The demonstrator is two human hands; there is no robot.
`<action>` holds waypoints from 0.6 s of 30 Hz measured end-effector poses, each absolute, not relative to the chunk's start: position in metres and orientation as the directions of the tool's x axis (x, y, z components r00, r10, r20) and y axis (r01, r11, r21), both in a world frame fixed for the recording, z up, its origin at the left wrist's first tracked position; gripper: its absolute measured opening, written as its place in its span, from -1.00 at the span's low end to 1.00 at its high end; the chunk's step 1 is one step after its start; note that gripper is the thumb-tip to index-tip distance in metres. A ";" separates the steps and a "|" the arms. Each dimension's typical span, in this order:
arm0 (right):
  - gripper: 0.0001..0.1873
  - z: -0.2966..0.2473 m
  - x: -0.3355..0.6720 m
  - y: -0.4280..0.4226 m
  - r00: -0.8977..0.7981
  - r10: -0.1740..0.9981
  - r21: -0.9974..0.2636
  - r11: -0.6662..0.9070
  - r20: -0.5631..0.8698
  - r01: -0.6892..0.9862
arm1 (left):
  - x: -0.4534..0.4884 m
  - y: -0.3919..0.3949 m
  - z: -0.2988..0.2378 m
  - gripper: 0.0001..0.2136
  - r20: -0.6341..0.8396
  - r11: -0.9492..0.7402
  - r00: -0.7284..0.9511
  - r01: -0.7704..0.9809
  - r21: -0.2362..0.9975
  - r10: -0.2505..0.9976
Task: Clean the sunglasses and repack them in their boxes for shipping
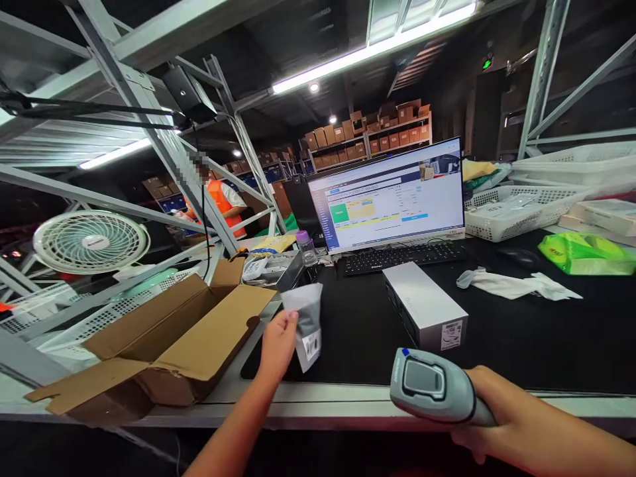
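My left hand pinches a small silvery-white pouch by its left edge, holding it above the near edge of the black mat. A label with a barcode shows low on the pouch. In my right hand is a grey barcode scanner, gripped by its handle, its head turned toward the left. Beyond the scanner, a white box with a label on its near end lies on the mat, touched by neither hand. Left of my left hand stands an open cardboard box, flaps spread; its inside is mostly hidden.
A monitor and black keyboard stand at the back. White gloves, a green plastic packet and white baskets are on the right. A fan sits far left. A person in an orange vest is behind the frame.
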State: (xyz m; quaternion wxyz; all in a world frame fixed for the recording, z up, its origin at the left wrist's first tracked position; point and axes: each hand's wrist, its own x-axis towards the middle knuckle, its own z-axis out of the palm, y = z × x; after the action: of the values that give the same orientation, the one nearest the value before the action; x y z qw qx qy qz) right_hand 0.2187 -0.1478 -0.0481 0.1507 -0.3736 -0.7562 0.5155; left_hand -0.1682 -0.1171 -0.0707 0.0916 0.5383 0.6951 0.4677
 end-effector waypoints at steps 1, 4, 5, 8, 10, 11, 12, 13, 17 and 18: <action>-0.86 -0.044 0.218 -0.147 -0.678 0.725 -0.892 0.218 -0.125 0.397 | -0.160 -0.113 -0.071 -0.57 0.394 -0.062 -0.454 0.589 0.805 0.799; -0.94 -0.033 0.219 -0.145 -0.697 0.712 -0.893 0.253 -0.088 0.371 | -0.122 -0.108 -0.087 -0.48 0.387 -0.180 -0.543 0.394 0.901 0.745; -0.95 -0.032 0.220 -0.145 -0.699 0.709 -0.900 0.240 -0.094 0.364 | -0.107 -0.109 -0.095 -0.49 0.374 -0.206 -0.546 0.344 0.916 0.750; -0.87 -0.037 0.225 -0.142 -0.677 0.726 -0.921 0.170 -0.125 0.352 | -0.073 -0.118 -0.117 -0.52 0.322 -0.232 -0.511 0.233 0.944 0.797; -0.82 -0.044 0.230 -0.141 -0.655 0.737 -0.922 0.120 -0.166 0.369 | -0.062 -0.123 -0.123 -0.51 0.289 -0.223 -0.494 0.189 0.956 0.820; -0.82 -0.048 0.232 -0.141 -0.648 0.739 -0.919 0.103 -0.185 0.380 | -0.060 -0.125 -0.124 -0.49 0.275 -0.215 -0.492 0.176 0.961 0.826; -0.82 -0.051 0.234 -0.141 -0.644 0.739 -0.918 0.090 -0.199 0.387 | -0.060 -0.127 -0.123 -0.48 0.264 -0.205 -0.492 0.170 0.964 0.829; -0.82 -0.054 0.236 -0.141 -0.648 0.733 -0.919 0.083 -0.205 0.385 | -0.060 -0.128 -0.122 -0.47 0.255 -0.195 -0.496 0.170 0.966 0.830; -0.91 -0.058 0.237 -0.138 -0.713 0.680 -0.937 0.113 -0.171 0.332 | -0.063 -0.127 -0.119 -0.47 0.229 -0.149 -0.517 0.192 0.970 0.825; -0.92 -0.059 0.236 -0.137 -0.727 0.667 -0.937 0.126 -0.164 0.327 | -0.064 -0.127 -0.119 -0.46 0.223 -0.140 -0.517 0.195 0.971 0.826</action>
State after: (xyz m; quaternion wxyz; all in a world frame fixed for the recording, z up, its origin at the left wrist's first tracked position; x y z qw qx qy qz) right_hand 0.2362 -0.1370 -0.0587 0.1498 -0.3380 -0.7353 0.5681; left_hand -0.0640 -0.1271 -0.1185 0.2520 0.4216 0.6052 0.6264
